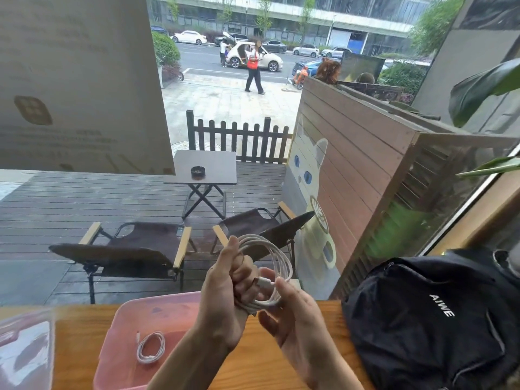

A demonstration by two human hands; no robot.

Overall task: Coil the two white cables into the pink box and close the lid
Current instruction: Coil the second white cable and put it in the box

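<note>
right hand (pixel 298 319): fingers pinch plug | left hand (pixel 225 288): clenched on looped white cable (pixel 277 257)

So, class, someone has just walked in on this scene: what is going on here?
A person at a wooden counter by a window is winding a white cable into loops. The left hand grips the bundle of loops, while the right hand pinches the cable's plug end. A second white cable, already coiled, lies inside the open pink box. What looks like the box's clear lid rests off to the left. A black backpack sits to the right.
</note>
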